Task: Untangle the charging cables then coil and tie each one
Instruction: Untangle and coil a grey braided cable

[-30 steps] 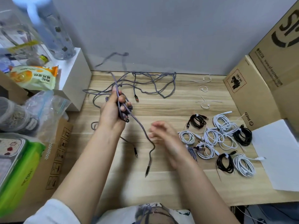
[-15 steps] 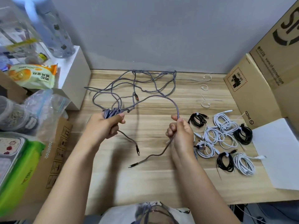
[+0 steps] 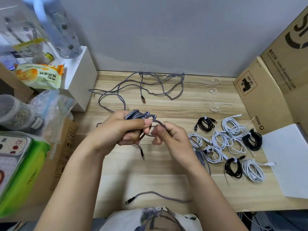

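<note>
L hand [image 3: 116, 129] gripping grey cable [image 3: 140, 115] bundle, R hand [image 3: 171, 137] pinching strand, PICO box [image 3: 260, 100]

Bare table [image 3: 166, 164] shows in front of the hands, crossed only by one loose cable end [image 3: 158, 195]. Tangled cables [image 3: 150, 85] sprawl at the back, coiled cables [image 3: 233, 144] crowd the right, boxes [image 3: 266, 97] wall that side, clutter [image 3: 41, 105] hems in the left.

A light wooden desk [image 3: 166, 172] with visible grain butts against a plain grey wall [image 3: 158, 30]. Large cardboard boxes [image 3: 270, 90] stand along its right side, and a white box-shaped shelf [image 3: 80, 75] stands at its left rear corner. The light is soft and even, casting faint shadows.
</note>
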Action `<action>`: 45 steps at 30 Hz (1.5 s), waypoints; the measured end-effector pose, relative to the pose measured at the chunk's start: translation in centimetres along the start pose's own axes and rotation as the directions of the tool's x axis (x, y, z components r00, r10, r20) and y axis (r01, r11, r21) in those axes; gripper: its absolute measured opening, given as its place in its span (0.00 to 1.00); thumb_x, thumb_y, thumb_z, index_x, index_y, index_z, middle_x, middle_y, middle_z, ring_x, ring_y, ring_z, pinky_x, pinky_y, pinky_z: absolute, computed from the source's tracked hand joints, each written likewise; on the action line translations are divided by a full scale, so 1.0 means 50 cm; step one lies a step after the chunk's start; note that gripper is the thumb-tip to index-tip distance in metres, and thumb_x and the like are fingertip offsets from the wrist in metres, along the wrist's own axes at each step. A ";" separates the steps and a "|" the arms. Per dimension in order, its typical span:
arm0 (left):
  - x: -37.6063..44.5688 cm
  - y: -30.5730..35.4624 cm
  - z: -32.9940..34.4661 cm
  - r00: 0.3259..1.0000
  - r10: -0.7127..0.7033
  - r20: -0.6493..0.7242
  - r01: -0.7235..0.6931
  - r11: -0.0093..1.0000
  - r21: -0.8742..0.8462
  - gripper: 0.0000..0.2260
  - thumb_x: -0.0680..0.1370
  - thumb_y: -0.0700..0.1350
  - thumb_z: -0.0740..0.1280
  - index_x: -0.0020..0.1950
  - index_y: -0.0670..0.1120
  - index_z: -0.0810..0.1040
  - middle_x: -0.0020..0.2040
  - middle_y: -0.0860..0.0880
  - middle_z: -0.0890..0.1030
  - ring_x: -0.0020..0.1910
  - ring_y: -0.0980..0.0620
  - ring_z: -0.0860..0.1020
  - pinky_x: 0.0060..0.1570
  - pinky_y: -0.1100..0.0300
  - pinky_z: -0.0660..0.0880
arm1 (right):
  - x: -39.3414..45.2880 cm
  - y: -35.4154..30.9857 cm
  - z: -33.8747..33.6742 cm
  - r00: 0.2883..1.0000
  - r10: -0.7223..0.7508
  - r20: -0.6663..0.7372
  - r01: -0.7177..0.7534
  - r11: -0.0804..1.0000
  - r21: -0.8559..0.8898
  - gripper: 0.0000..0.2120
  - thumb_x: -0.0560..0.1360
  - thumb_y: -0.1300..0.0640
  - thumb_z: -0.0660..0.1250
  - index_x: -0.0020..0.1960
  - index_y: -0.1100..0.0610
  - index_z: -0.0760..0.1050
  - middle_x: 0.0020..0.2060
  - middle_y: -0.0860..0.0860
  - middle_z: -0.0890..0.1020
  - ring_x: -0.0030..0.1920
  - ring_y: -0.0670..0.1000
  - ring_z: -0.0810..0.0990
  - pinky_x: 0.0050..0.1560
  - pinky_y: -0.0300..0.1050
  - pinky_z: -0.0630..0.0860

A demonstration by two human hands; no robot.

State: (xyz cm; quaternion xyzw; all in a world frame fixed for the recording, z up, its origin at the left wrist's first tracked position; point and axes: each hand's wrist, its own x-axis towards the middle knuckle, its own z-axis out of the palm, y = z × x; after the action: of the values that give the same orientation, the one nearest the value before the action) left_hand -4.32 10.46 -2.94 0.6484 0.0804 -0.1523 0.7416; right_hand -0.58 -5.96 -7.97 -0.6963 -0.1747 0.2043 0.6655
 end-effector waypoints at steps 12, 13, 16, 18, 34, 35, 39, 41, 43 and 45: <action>-0.017 -0.022 0.041 0.880 0.125 0.458 -0.053 0.985 -0.166 0.17 0.71 0.57 0.70 0.32 0.46 0.75 0.20 0.58 0.63 0.20 0.56 0.59 0.29 0.60 0.62 | -0.006 -0.066 -0.019 0.933 -0.228 -0.277 0.249 0.968 0.040 0.11 0.75 0.49 0.65 0.35 0.50 0.74 0.27 0.40 0.75 0.29 0.38 0.70 0.33 0.27 0.65; -0.019 -0.017 0.044 0.887 0.187 0.423 -0.076 0.961 -0.265 0.18 0.72 0.56 0.70 0.33 0.42 0.75 0.21 0.58 0.61 0.19 0.58 0.59 0.30 0.61 0.66 | -0.005 -0.067 -0.017 0.948 -0.199 -0.248 0.217 0.975 0.046 0.12 0.76 0.51 0.63 0.36 0.54 0.74 0.26 0.40 0.74 0.27 0.38 0.70 0.31 0.27 0.64; -0.013 0.010 0.039 0.817 0.402 0.413 -0.005 0.722 -0.691 0.12 0.78 0.49 0.65 0.39 0.43 0.76 0.24 0.53 0.62 0.21 0.55 0.61 0.39 0.63 0.73 | -0.008 -0.070 -0.009 0.999 -0.004 -0.032 0.007 0.995 0.097 0.17 0.77 0.49 0.58 0.36 0.59 0.72 0.20 0.42 0.67 0.22 0.39 0.62 0.24 0.30 0.58; 0.001 0.037 0.026 0.805 0.506 0.309 0.053 0.458 -0.887 0.11 0.80 0.45 0.61 0.44 0.38 0.74 0.26 0.48 0.65 0.24 0.52 0.63 0.44 0.58 0.72 | -0.015 -0.067 -0.008 0.975 0.144 0.168 -0.155 0.986 0.058 0.19 0.77 0.44 0.56 0.35 0.57 0.69 0.19 0.43 0.64 0.20 0.41 0.58 0.23 0.34 0.55; 0.083 -0.017 0.062 0.788 0.326 -0.523 -0.532 0.787 -0.311 0.08 0.79 0.46 0.59 0.39 0.48 0.68 0.27 0.57 0.68 0.26 0.59 0.67 0.39 0.61 0.63 | -0.043 -0.077 -0.009 0.895 0.316 0.313 -0.344 0.938 0.035 0.18 0.67 0.75 0.70 0.38 0.56 0.67 0.27 0.50 0.71 0.24 0.43 0.68 0.25 0.34 0.68; 0.083 -0.021 0.057 0.771 0.329 -0.545 -0.540 0.792 -0.285 0.09 0.79 0.46 0.60 0.39 0.48 0.68 0.27 0.57 0.68 0.26 0.58 0.67 0.39 0.61 0.64 | -0.044 -0.078 -0.009 0.897 0.293 0.330 -0.343 0.933 0.104 0.20 0.65 0.78 0.70 0.38 0.57 0.66 0.27 0.51 0.71 0.25 0.44 0.69 0.26 0.34 0.70; 0.085 -0.021 0.038 0.720 0.302 -0.625 -0.566 0.776 -0.278 0.10 0.81 0.42 0.59 0.40 0.46 0.66 0.27 0.57 0.68 0.26 0.58 0.67 0.35 0.63 0.63 | -0.042 -0.066 -0.007 0.930 0.178 0.323 -0.243 0.954 0.175 0.21 0.58 0.77 0.70 0.34 0.54 0.66 0.32 0.48 0.78 0.35 0.48 0.77 0.39 0.37 0.76; 0.087 -0.024 0.022 0.707 0.260 -0.658 -0.574 0.755 -0.319 0.12 0.82 0.41 0.58 0.38 0.46 0.67 0.26 0.56 0.68 0.26 0.58 0.67 0.34 0.63 0.62 | -0.043 -0.061 -0.007 0.946 0.115 0.302 -0.163 0.977 0.139 0.19 0.59 0.75 0.67 0.34 0.54 0.66 0.35 0.48 0.82 0.48 0.49 0.81 0.51 0.42 0.77; 0.091 -0.036 0.005 0.723 0.257 -0.642 -0.533 0.798 -0.281 0.11 0.81 0.43 0.60 0.38 0.47 0.66 0.27 0.56 0.69 0.27 0.57 0.67 0.33 0.62 0.60 | -0.044 -0.064 -0.005 0.941 0.070 0.331 -0.116 0.986 0.122 0.17 0.61 0.76 0.62 0.36 0.55 0.65 0.36 0.50 0.83 0.51 0.50 0.82 0.55 0.47 0.75; 0.090 -0.045 0.000 0.782 0.252 -0.570 -0.397 0.906 -0.145 0.10 0.80 0.45 0.62 0.39 0.47 0.67 0.26 0.56 0.71 0.26 0.58 0.68 0.30 0.63 0.59 | -0.045 -0.072 -0.007 0.920 0.062 0.387 -0.139 0.975 0.174 0.16 0.62 0.76 0.58 0.39 0.56 0.66 0.33 0.51 0.82 0.40 0.49 0.82 0.45 0.46 0.76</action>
State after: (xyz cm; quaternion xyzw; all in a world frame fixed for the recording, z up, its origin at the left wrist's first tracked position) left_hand -0.86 9.64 -6.49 0.5669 0.1906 0.1787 0.7813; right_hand -2.23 -7.23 -4.24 -0.5822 -0.2427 0.3853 0.6735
